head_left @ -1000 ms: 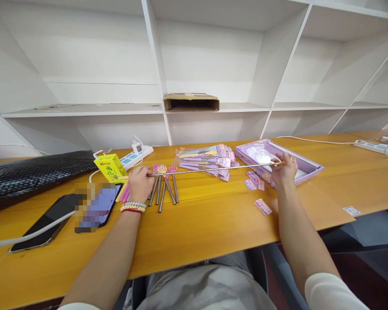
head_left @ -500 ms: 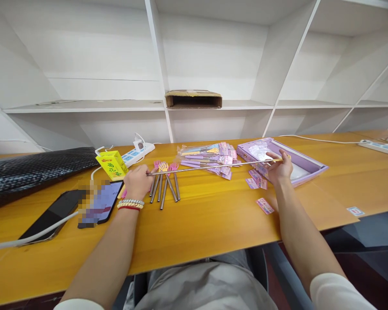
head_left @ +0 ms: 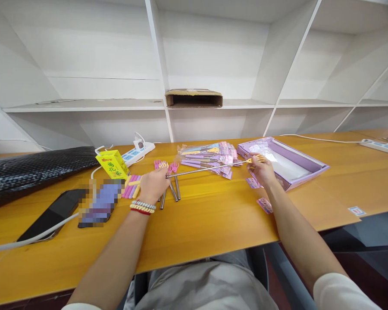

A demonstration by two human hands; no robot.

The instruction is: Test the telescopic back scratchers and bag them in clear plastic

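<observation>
A telescopic back scratcher [head_left: 207, 168] stretches between my hands, its thin metal rod drawn out long. My left hand [head_left: 155, 186] is wrapped round its handle end, and a yellow grip pokes out on the left. At the other end my right hand [head_left: 261, 171] pinches the yellow claw-shaped head. Beneath and beside my left hand lie several metal rods with pink and yellow claw heads [head_left: 173, 167], partly covered by it. Several pink, purple and yellow handles [head_left: 131, 189] sit in a row to its left.
Bagged back scratchers [head_left: 210, 157] are piled at the middle back. A purple open box [head_left: 305, 172] holds clear plastic, with small printed cards [head_left: 264, 205] near it. On the left are a yellow drink carton [head_left: 113, 165], a power strip [head_left: 139, 153], phones [head_left: 53, 215] and a black wrapped bundle [head_left: 39, 172].
Both hands have come closer together, so the rod between them is shorter. The left moved right, uncovering the row of handles; the right moved left, away from over the box.
</observation>
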